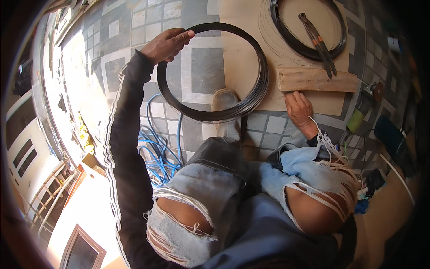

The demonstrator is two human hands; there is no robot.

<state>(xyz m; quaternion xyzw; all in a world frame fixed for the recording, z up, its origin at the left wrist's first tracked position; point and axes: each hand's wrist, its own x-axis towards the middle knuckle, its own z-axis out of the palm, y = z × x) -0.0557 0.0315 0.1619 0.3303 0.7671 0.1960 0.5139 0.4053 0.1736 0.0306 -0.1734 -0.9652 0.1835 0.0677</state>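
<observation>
Plainly, wire coil (251, 99), edge in left fingers (182, 37)

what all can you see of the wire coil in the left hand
The wire coil is a wide, round ring of many thin, dark strands that look like metal, bunched together, with a slight sheen along the lower right. The left hand grips its upper left edge, thumb on top. Its open middle shows tiled floor, part of a brown sheet and a shoe. Whether its lower side rests on anything is unclear.
</observation>
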